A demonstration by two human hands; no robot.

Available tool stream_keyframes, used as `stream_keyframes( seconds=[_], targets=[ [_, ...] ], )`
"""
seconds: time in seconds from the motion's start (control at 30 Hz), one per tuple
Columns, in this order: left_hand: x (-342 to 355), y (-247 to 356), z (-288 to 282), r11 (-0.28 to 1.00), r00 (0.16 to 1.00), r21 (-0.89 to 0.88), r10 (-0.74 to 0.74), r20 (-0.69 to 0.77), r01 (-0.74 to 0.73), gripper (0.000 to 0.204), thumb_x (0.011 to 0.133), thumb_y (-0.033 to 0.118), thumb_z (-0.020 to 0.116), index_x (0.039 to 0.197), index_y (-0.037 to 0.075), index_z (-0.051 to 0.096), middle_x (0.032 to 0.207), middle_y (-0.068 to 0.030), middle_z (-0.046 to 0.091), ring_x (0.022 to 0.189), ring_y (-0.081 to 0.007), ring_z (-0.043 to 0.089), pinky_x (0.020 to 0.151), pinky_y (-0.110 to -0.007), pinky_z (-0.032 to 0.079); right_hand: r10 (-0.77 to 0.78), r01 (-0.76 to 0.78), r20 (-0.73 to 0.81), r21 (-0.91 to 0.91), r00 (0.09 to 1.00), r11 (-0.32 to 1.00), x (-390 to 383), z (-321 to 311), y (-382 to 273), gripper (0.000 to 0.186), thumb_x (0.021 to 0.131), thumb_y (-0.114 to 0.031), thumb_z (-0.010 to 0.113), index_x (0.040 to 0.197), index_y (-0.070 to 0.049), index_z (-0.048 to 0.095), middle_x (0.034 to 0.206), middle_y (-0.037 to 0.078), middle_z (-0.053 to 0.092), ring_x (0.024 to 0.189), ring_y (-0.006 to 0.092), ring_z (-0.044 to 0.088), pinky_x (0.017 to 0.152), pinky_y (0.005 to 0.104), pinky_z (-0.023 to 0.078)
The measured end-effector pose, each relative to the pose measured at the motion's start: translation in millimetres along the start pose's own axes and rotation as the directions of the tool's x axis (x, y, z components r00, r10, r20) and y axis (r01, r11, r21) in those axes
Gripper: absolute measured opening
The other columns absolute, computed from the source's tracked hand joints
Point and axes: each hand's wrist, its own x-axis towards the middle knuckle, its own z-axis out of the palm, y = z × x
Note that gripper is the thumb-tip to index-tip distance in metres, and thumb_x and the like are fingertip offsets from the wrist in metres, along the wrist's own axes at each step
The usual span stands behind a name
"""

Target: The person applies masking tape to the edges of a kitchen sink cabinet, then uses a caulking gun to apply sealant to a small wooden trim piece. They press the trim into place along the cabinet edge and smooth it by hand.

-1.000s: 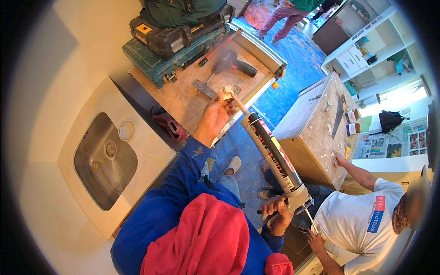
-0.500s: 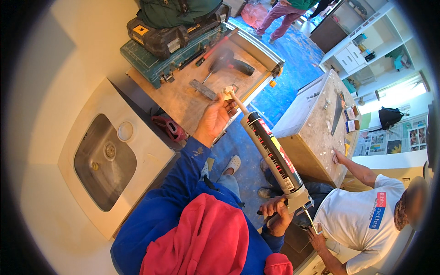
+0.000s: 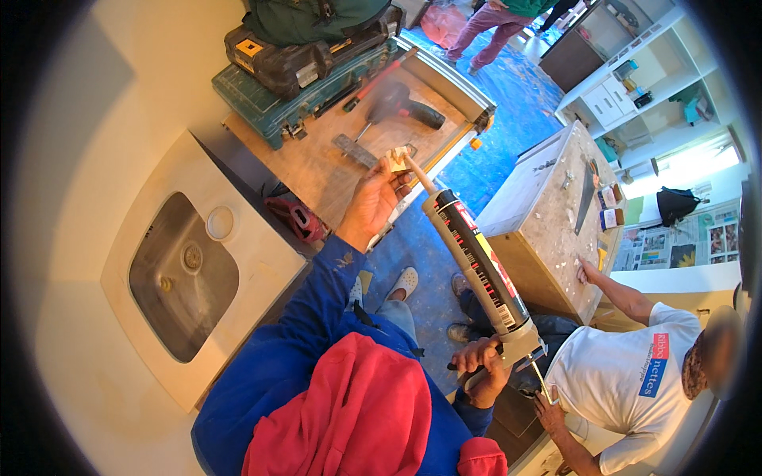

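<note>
Caulking gun (image 3: 479,266) gripped in right hand (image 3: 484,371). Small pale piece (image 3: 398,161) pinched in left hand (image 3: 375,198), by nozzle tip (image 3: 413,164). Drill (image 3: 423,114) laid on bench (image 3: 298,176) beyond left hand.

In the centre of the frame we see a caulking gun (image 3: 479,266) with a dark cartridge, which is held slanted. Its handle is gripped by the right hand (image 3: 486,371), a little lower. Higher up, the left hand (image 3: 371,208) pinches a small pale piece (image 3: 398,161) near the nozzle tip; we cannot tell if these two touch. At the upper middle we find a drill (image 3: 425,115) on a wooden board (image 3: 298,170), at the left a metal sink (image 3: 186,305), and at the lower right a person in a white shirt (image 3: 607,381).
</note>
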Motion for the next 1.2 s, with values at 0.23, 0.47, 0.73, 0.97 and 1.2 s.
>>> stream_keyframes(
  seconds=[0.23, 0.47, 0.73, 0.97, 1.2],
  targets=[
    [2.2, -0.1, -17.0, 0.998, 1.000, 0.063, 0.023, 0.020, -0.024, 0.032, 0.105, 0.029, 0.062, 0.129, 0.008, 0.060, 0.123, -0.0080, 0.066, 0.108, -0.0213, 0.062, 0.098, -0.040, 0.051, -0.002, 0.002, -0.026, 0.007, 1.000, 1.000, -0.8, 0.4, -3.2, 0.027, 0.093, -0.027, 0.065, 0.088, -0.009, 0.045, 0.061, 0.006, 0.045, 0.051, 0.0199, 0.049, 0.056, 0.0391, 0.051],
    [6.2, -5.7, -20.8, 0.997, 1.000, 0.069, 0.016, 0.020, -0.017, 0.032, 0.106, 0.026, 0.059, 0.131, 0.007, 0.058, 0.128, -0.0096, 0.065, 0.115, -0.0237, 0.063, 0.103, -0.044, 0.052, -0.001, 0.000, -0.027, -0.015, 1.000, 1.000, -2.5, 2.9, -5.3, 0.026, 0.092, -0.026, 0.064, 0.090, -0.008, 0.046, 0.061, 0.006, 0.044, 0.050, 0.0196, 0.048, 0.056, 0.0380, 0.050],
    [5.0, -5.1, -10.4, 0.999, 0.999, 0.033, 0.007, 0.038, -0.008, 0.036, 0.106, 0.031, 0.060, 0.135, 0.009, 0.058, 0.123, -0.0050, 0.063, 0.106, -0.0175, 0.061, 0.095, -0.036, 0.052, 0.015, -0.015, 0.005, -0.012, 1.000, 1.000, -3.9, 1.6, -5.4, 0.023, 0.092, -0.023, 0.063, 0.097, -0.007, 0.048, 0.061, 0.006, 0.044, 0.050, 0.0196, 0.046, 0.055, 0.0386, 0.048],
    [3.8, -1.6, -3.2, 0.998, 0.994, -0.051, -0.016, 0.104, 0.021, 0.047, 0.106, 0.036, 0.059, 0.144, 0.010, 0.055, 0.122, -0.0023, 0.063, 0.102, -0.0126, 0.058, 0.092, -0.031, 0.052, 0.012, -0.012, 0.015, 0.002, 1.000, 1.000, -3.7, -1.6, -4.2, 0.023, 0.092, -0.024, 0.064, 0.098, -0.008, 0.049, 0.061, 0.005, 0.044, 0.050, 0.0192, 0.047, 0.056, 0.0382, 0.048],
    [8.2, -0.9, -11.7, 0.998, 0.993, 0.040, 0.039, 0.115, -0.043, 0.050, 0.107, 0.033, 0.056, 0.149, 0.008, 0.049, 0.130, -0.0066, 0.063, 0.114, -0.0192, 0.061, 0.104, -0.041, 0.049, 0.010, -0.010, 0.045, -0.005, 0.999, 1.000, -0.4, 0.9, -9.8, 0.024, 0.093, -0.025, 0.064, 0.099, -0.007, 0.049, 0.062, 0.005, 0.045, 0.050, 0.0195, 0.049, 0.056, 0.0387, 0.049]
  ],
)
